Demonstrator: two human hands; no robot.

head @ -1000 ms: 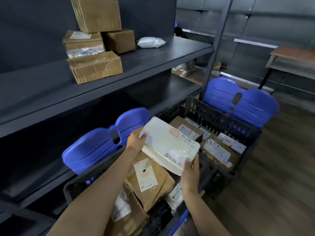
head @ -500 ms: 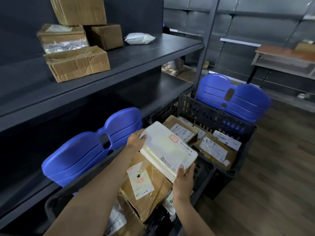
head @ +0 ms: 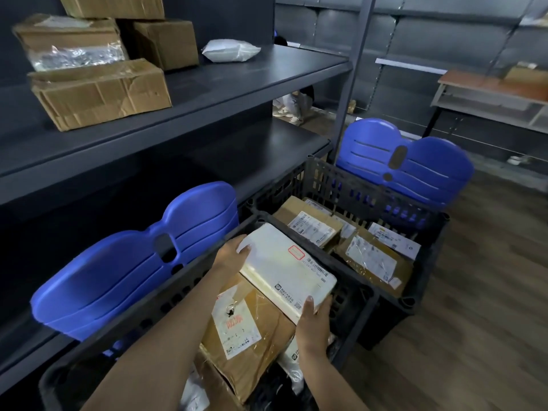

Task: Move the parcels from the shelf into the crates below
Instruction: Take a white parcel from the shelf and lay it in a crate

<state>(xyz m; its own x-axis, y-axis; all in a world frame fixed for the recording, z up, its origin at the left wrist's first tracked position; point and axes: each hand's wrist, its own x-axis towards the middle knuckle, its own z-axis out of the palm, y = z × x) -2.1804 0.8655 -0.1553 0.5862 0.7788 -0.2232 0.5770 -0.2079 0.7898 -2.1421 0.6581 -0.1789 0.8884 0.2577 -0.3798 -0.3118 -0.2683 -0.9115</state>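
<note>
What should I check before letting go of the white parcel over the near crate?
1. Grip: left hand and right hand both hold the white parcel: ok.
2. Parcel over the near crate, not the far crate: ok.
3. Landing spot: the brown labelled box lies beneath, tilted: not ok for a flat rest.
4. Parcel touching that box already: cannot tell.
5. Fingers clear of the crates' shared wall: cannot tell.
6. Parcels left on the shelf: cardboard boxes and a white bag remain: task unfinished.
</note>
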